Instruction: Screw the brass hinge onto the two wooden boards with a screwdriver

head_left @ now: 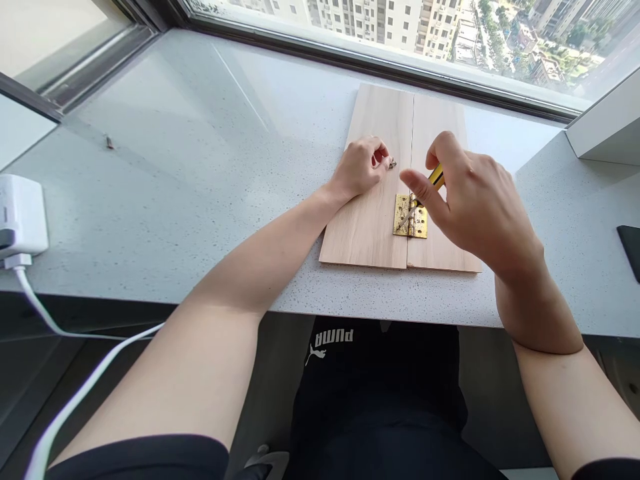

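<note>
Two pale wooden boards, a left board (365,220) and a right board (440,120), lie side by side on the counter. A brass hinge (403,208) rests across their seam near the front edge. My right hand (480,200) grips a screwdriver (437,176) with a yellow and black handle, held tilted. Its shaft slants down over the hinge, the tip near a lower hole of the left leaf. My left hand (363,163) rests on the left board, thumb and fingertips bent together beside some small screws (393,163). Whether a screw is pinched there is hard to see.
The speckled light counter (200,200) runs along a window (400,27). A white charger (23,217) with a white cable (90,393) stands at the left edge. A small dark bit (109,142) lies at the far left. A dark flat object (630,247) is at the right edge.
</note>
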